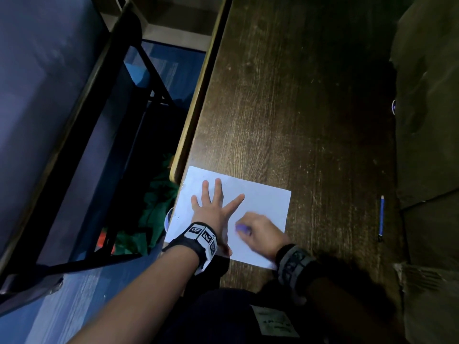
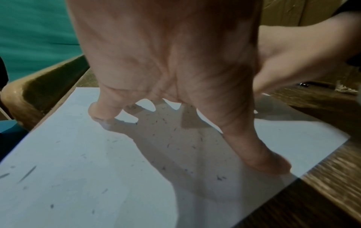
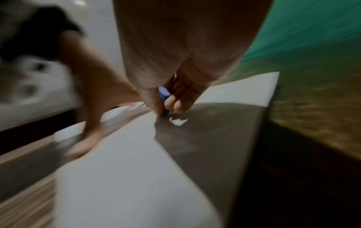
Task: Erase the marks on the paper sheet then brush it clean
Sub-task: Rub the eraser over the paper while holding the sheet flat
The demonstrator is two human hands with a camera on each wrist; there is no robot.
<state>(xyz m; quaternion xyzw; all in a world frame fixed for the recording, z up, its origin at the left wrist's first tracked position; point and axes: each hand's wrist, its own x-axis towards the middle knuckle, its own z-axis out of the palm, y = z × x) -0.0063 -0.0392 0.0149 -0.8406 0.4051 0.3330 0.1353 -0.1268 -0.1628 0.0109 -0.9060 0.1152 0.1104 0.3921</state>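
Note:
A white paper sheet (image 1: 263, 202) lies at the near left corner of a dark wooden table (image 1: 298, 108). My left hand (image 1: 213, 204) lies flat on the sheet with its fingers spread, pressing it down. My right hand (image 1: 258, 229) pinches a small purple-blue eraser (image 1: 241, 228) and holds its tip on the paper; this hand is motion-blurred. In the right wrist view the eraser (image 3: 163, 95) shows between thumb and fingers. In the left wrist view the paper (image 2: 97, 177) carries small dark crumbs and a few short pencil strokes (image 2: 27, 173) near its left part.
A blue pencil (image 1: 381, 214) lies on the table to the right of the sheet. An olive-green cushion or cloth (image 1: 427, 120) borders the table's right side. Left of the table edge are a black metal frame (image 1: 119, 155), green cloth (image 1: 154, 209) and blue floor.

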